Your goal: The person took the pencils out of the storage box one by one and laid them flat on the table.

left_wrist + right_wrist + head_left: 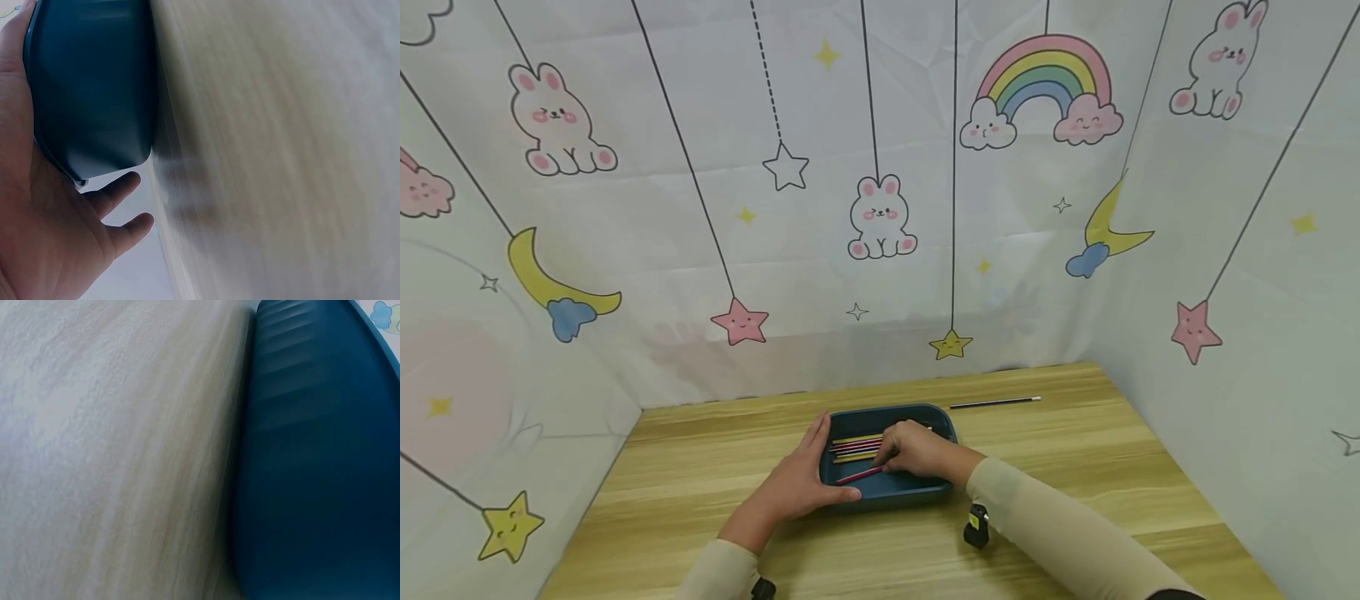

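Observation:
A dark blue rectangular tray (898, 500) stands on the wooden table. My left hand (799, 482) rests against its left end, fingers straight up the side and thumb laid along the front rim. In the left wrist view, two of its fingers extend past the corner of the tray (94, 81). My right hand (917, 452) reaches into the tray and pinches the end of a red pencil (857, 477), which lies at a slant near the front. Behind it several yellow, red and dark pencils (850, 447) lie side by side, their right parts partly hidden by the right hand.
One dark pencil with a white end (996, 403) lies on the table (1075, 467) behind and right of the tray. A white cloth (820, 275) printed with rabbits and stars hangs around the back and sides. The right wrist view shows only the tray's outer wall (312, 456) and tabletop.

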{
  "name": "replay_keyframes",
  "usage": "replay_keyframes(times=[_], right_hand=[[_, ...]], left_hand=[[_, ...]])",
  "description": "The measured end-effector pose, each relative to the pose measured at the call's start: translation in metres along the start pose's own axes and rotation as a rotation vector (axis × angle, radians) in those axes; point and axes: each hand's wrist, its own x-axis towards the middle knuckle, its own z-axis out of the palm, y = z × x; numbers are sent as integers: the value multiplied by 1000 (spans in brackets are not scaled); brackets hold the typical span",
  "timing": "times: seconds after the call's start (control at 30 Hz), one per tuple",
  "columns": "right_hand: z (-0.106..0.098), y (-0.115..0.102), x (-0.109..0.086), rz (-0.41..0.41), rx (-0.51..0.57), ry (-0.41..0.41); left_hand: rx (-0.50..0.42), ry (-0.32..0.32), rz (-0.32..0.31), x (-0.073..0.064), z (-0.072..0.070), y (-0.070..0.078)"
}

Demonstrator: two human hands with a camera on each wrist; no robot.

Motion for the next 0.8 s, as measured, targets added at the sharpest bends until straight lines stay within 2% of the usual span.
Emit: replay_keyframes(times=[0.47, 0.67, 0.8], right_hand=[[-9, -5, -4, 10, 18, 67], [-19, -7, -7, -1, 28, 80], [-29, -11, -10, -8, 71, 82]], left_hand=[[-11, 2, -15, -1, 0, 5], [-7, 2, -15, -1, 0, 4], [-4, 2, -16, -1, 1, 2]])
